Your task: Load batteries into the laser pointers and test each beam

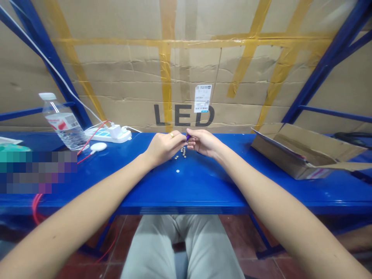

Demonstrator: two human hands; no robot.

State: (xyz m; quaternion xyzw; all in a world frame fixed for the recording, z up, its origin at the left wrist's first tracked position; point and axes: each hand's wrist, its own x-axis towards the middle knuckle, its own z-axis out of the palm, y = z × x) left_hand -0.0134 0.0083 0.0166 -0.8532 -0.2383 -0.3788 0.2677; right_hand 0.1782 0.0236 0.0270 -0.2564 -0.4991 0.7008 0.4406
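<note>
Both hands meet just above the blue table (186, 193), near its far side. Between my right thumb and fingers is a small purple object (188, 137); its kind is too small to make out. My right hand (205, 142) is closed on it from the right. With a ring on one finger, my left hand (165, 147) is closed and touches the purple object's left end; what its fingertips pinch is hidden. Below the hands lie several small round metallic pieces (184, 152), partly covered by my left hand. A small whitish disc (178, 171) lies closer to me.
An open cardboard box (293, 162) stands at the right. On the left are a water bottle (65, 124), a white power strip (109, 133) with cables, and a white round puck (99, 147). A large taped carton (130, 77) rises behind the table, between blue frame posts.
</note>
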